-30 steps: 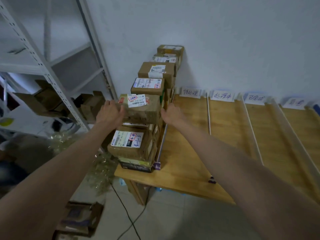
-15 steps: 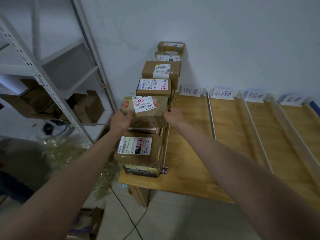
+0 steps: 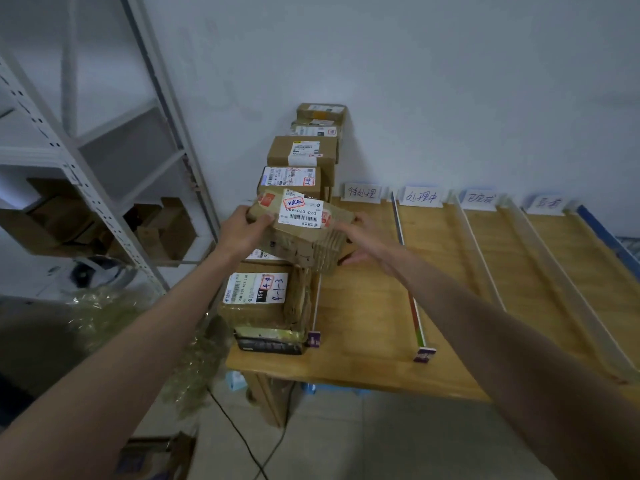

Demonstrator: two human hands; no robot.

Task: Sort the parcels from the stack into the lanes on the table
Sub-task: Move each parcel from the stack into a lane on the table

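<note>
- A second earlier the parcel (image 3: pixel 301 230) had sat flat on the stack (image 3: pixel 277 292), with the left hand (image 3: pixel 242 233) and right hand (image 3: pixel 363 244) only arriving at its ends. Now it was lifted clear and tilted, its right end swung out past the stack edge over the first lane (image 3: pixel 360 299).
- The left hand gripped the parcel's left end, thumb on top. The right hand cupped the right end from beside and below; how tightly its fingers curled could not be told, since the box hid them.
- For the task, this looked like the pick being done and the carry starting. All four lanes appeared bare, so this seemed the first parcel sorted.
- The red-framed stamp on the parcel's label seemed to match the third lane's sign (image 3: pixel 479 199), though the writing was too small to be sure.
- The parcel was a brown cardboard box, worn and creased, wrapped in glossy clear tape, with a white barcode label (image 3: pixel 300 212) and a red sticker (image 3: pixel 268 201).
- The parcels left in the stack were similar boxes of varying size, stepped back toward the wall (image 3: pixel 415 81); the nearest (image 3: pixel 258 296) carried a handwritten label.
- The surface (image 3: pixel 360 362) was pale wood with visible grain, split by thin upright strips (image 3: pixel 412 299), some white, some clear.
- A grey metal rack (image 3: pixel 86 188) holding loose cardboard stood to the left, crumpled plastic film (image 3: pixel 114 313) below it.
</note>
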